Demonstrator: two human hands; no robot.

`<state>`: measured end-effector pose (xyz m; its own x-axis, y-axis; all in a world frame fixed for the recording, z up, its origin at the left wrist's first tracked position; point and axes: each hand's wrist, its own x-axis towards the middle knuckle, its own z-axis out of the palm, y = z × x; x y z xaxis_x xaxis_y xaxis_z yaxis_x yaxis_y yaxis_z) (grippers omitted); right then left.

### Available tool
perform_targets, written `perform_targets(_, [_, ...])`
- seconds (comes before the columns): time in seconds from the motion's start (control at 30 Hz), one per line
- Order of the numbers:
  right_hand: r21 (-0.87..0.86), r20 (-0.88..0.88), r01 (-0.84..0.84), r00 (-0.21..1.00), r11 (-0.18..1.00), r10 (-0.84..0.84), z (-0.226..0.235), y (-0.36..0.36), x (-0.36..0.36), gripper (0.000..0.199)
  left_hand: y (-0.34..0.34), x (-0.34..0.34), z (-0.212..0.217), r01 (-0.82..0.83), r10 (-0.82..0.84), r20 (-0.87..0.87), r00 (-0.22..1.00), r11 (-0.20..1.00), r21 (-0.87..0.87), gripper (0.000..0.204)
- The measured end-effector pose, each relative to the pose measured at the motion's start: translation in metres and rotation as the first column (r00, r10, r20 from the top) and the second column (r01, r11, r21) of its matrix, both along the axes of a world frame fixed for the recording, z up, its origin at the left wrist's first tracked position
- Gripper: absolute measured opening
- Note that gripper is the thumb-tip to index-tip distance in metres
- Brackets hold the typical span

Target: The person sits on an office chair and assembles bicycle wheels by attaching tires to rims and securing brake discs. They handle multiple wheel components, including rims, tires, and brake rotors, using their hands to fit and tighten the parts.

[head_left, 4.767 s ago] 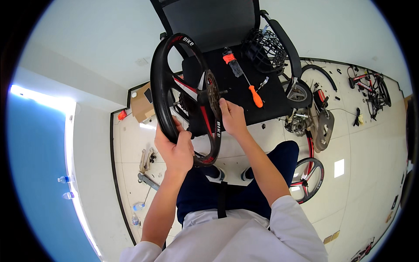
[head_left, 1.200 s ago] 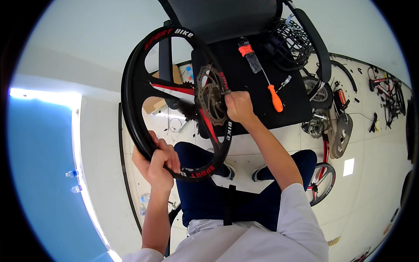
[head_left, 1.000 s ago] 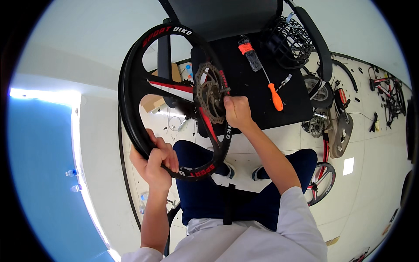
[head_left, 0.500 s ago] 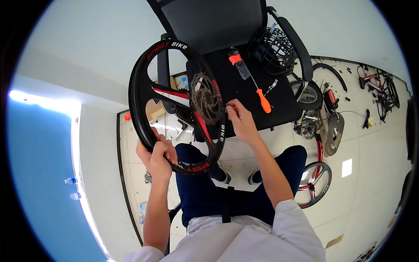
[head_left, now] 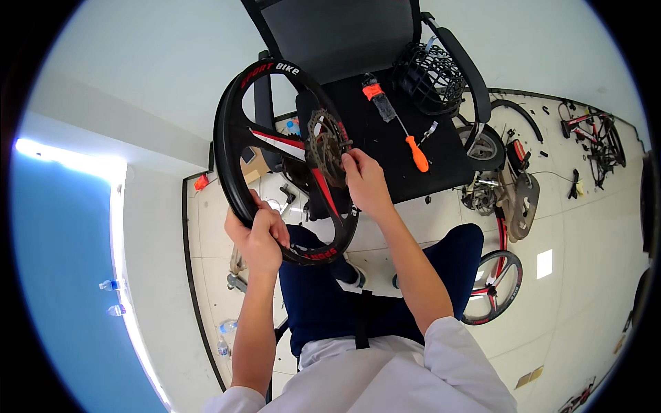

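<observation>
I hold a black bicycle wheel (head_left: 237, 131) with red-and-white spokes upright above my lap. My left hand (head_left: 260, 234) is closed around its lower left rim. My right hand (head_left: 363, 180) pinches at the rusty sprocket cluster (head_left: 323, 143) on the hub, fingertips on its right side. In front of me stands a black office chair (head_left: 358, 41); on its seat lie an orange-handled screwdriver (head_left: 415, 151) and a tool with an orange and black handle (head_left: 377, 98).
A black wire basket (head_left: 430, 72) rests on the chair's right side. To the right on the tiled floor lie a second wheel (head_left: 497, 286), a small tyre (head_left: 482, 146), bike parts and a red bicycle frame (head_left: 592, 131). A white wall and blue panel are at left.
The wheel has tilted and shifted slightly up and right in my hands. My right hand stays at the sprocket, my left keeps its grip on the rim.
</observation>
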<state>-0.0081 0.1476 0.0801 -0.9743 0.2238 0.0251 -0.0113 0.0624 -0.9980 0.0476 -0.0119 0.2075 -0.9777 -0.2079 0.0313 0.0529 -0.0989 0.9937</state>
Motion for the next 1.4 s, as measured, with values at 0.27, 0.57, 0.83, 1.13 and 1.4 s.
perform_targets(0.27, [-0.224,0.201,-0.029,0.977,0.974,0.075,0.003,0.005,0.001,0.022,0.005,0.010,-0.007,0.005,-0.006,-0.044,0.999,1.000,-0.027,0.009])
perform_targets(0.57, [-0.509,0.308,-0.001,0.934,0.861,0.183,0.027,0.008,0.012,0.022,0.007,0.013,-0.010,-0.005,0.005,-0.063,0.998,1.000,-0.006,0.011])
perform_targets(0.83, [-0.394,0.277,0.032,0.957,0.919,0.086,0.021,0.001,0.010,0.021,0.008,0.016,-0.011,0.001,-0.001,-0.051,0.999,1.000,0.005,0.013])
perform_targets(1.13, [0.075,0.259,0.055,0.963,0.996,-0.073,0.028,0.003,0.007,0.027,0.017,0.020,-0.012,-0.014,0.013,-0.048,0.999,1.000,-0.002,0.016])
perform_targets(1.4, [-0.094,0.457,0.047,0.889,0.995,0.002,0.041,0.019,0.009,0.027,0.037,0.029,-0.018,0.026,-0.043,-0.115,0.992,0.989,-0.144,0.017])
